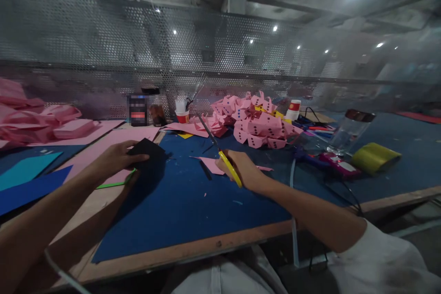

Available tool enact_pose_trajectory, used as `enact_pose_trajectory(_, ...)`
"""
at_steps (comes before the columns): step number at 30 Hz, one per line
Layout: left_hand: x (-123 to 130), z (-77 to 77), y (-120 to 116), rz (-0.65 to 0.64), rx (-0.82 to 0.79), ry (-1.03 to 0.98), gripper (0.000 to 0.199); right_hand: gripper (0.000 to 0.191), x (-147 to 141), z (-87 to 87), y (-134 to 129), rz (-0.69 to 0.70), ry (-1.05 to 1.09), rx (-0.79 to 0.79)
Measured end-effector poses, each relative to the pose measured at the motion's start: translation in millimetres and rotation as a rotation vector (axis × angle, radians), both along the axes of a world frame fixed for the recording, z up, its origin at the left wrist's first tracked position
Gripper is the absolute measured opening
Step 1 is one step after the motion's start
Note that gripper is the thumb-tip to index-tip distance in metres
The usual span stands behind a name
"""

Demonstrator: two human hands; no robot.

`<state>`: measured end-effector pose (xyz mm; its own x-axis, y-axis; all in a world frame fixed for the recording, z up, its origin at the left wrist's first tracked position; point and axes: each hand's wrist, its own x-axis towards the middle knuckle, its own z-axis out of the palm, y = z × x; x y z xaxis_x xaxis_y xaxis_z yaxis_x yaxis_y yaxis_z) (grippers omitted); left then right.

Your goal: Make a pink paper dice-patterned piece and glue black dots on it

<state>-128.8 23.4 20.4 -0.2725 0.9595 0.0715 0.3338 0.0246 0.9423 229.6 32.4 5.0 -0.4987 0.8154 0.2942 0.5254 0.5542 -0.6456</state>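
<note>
My left hand [122, 160] pinches a piece of black paper [149, 154] between thumb and fingers, above the left side of the blue mat [193, 211]. Yellow-handled scissors [229, 167] are in my right hand [244, 169], blades pointing up and away to the left, apart from the black paper. Beneath that hand lies a pink paper piece [209, 164], partly covered by it. A narrow dark strip [206, 170] rests beside the pink piece.
Dotted pink paper shapes [262, 126] are heaped at the back. More pink paper [44, 121], teal paper [29, 170] and blue paper [34, 190] lie left. On the right are a clear jar [349, 133], a yellow roll [375, 157] and a glue gun [310, 158]. Paper cups [182, 115] stand behind.
</note>
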Motion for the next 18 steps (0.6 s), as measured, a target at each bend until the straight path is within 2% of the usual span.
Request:
enact_pose_trajectory(5,16,2.9,-6,-0.122,-0.01,-0.116,0.037,0.021,2,3.2,-4,-0.002,-0.027,-0.003)
enact_pose_trajectory(9,41,10.1,-12,-0.212,-0.053,-0.262,0.043,0.018,2,2.3,-9,0.047,0.058,-0.047)
enact_pose_trajectory(13,77,20.4,-19,-0.193,-0.087,-0.459,0.036,0.011,-3,-3.4,-10,0.048,0.161,-0.175)
enact_pose_trajectory(18,115,27.5,-27,-0.267,-0.029,-0.633,0.021,0.02,-6,-5.4,-10,0.052,0.145,-0.234)
